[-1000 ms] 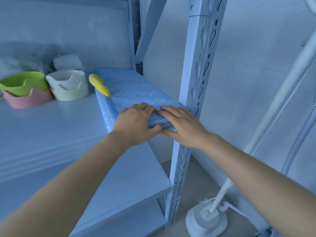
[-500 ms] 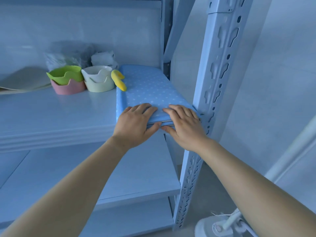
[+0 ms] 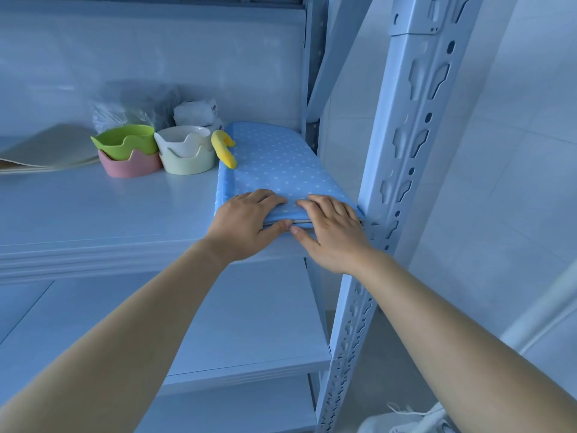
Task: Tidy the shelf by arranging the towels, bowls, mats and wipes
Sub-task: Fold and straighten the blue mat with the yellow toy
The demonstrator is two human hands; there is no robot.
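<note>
Head view | folded blue white-dotted fabric mat (image 3: 274, 164) on shelf (image 3: 93, 214), just left of grey perforated metal upright (image 3: 402, 157) | left hand (image 3: 246, 223), right hand (image 3: 331, 232) pinch its front edge, fingers (image 3: 268, 198) atop, thumbs beneath | advice: push evenly, keeping it square.

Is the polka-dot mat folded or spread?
Folded: the polka-dot mat shows stacked layers at its near edge, where left hand and right hand grip it.

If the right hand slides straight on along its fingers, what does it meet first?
From the right hand, the line crosses the blue white-dotted mat, likely reaching the yellow curved piece first; depth unclear.
</note>
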